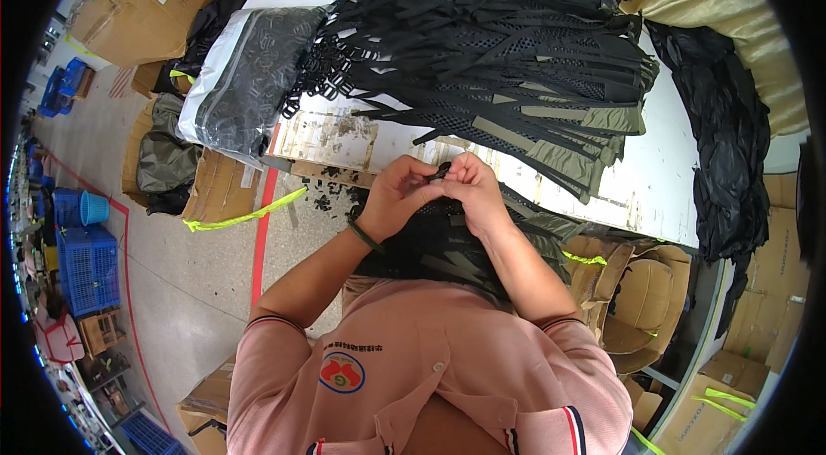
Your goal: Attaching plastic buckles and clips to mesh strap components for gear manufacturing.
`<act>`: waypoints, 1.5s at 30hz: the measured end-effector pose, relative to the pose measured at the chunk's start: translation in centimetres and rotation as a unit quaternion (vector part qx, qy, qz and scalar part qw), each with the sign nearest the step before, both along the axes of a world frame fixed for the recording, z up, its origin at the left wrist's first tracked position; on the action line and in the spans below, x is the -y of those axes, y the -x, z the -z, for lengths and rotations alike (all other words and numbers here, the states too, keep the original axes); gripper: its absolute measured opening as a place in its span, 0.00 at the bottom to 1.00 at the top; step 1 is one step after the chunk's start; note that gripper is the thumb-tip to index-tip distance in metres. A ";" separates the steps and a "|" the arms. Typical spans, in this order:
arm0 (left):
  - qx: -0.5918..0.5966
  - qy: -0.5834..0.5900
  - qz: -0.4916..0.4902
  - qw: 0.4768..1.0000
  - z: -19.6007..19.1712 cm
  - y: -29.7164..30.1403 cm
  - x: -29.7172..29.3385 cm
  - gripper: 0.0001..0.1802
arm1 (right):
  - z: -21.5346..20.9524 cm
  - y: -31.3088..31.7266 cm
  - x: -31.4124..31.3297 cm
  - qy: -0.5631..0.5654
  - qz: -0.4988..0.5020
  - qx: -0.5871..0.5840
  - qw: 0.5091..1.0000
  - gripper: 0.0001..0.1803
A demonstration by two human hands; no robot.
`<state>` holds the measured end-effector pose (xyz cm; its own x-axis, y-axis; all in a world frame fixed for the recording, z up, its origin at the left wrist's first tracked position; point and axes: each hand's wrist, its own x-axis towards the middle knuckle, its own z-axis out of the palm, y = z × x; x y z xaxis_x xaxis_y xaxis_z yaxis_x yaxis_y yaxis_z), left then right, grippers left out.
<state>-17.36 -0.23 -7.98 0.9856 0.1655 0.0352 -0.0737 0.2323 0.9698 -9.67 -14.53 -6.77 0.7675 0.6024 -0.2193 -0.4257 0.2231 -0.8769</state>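
Note:
Both of my hands meet at the near edge of the white table, fingers pinched together. Between the fingertips is a small black piece (440, 170), mostly covered, perhaps a buckle on a strap end. My left hand (397, 199) grips it from the left, and my right hand (475, 193) from the right. Below them, a black and olive strap piece with mesh (413, 240) lies across my lap. Just beyond the hands, a thick pile of black mesh straps with olive panels (516, 68) covers much of the table. Loose black buckles (331, 68) lie at its left end.
A clear plastic bag of black buckles (258, 68) sits on the table's left corner. Cardboard boxes stand left (219, 184) and right (641, 309). Black fabric (718, 128) hangs over the right edge. Black scraps (327, 193) litter the floor; blue crates (89, 270) stand far left.

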 end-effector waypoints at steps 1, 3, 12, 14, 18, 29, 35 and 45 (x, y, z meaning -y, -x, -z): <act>0.026 -0.011 0.010 1.000 0.6 0.0 0.0 0.10 | 0.1 0.2 -0.1 0.001 0.018 0.021 1.000 0.12; 0.031 -0.042 0.008 0.999 1.3 -0.1 -0.1 0.13 | -0.1 0.3 0.0 -0.016 0.007 -0.005 1.000 0.10; 0.058 -0.182 0.031 0.981 0.3 -0.1 -1.4 0.12 | -2.1 -1.2 1.2 0.140 -0.140 0.047 0.979 0.11; 0.046 -0.190 0.032 0.980 0.3 0.0 -1.3 0.10 | -1.9 -1.7 1.4 0.192 -0.186 0.125 0.956 0.10; 0.034 -0.127 0.096 0.987 0.9 1.0 -1.9 0.12 | -0.9 -2.0 1.4 0.105 -0.208 0.022 0.972 0.10; -0.185 -0.058 0.326 0.925 -0.3 4.4 -7.1 0.16 | -0.6 -1.9 0.1 0.256 -0.151 0.369 0.880 0.06; 0.031 -0.539 -0.069 0.839 -2.5 -4.4 -16.0 0.16 | 1.3 -6.2 0.3 0.363 0.080 0.616 0.695 0.13; -0.099 -0.723 0.000 0.684 2.5 -14.8 -20.9 0.28 | 3.7 -6.2 0.9 0.375 0.092 0.636 0.668 0.17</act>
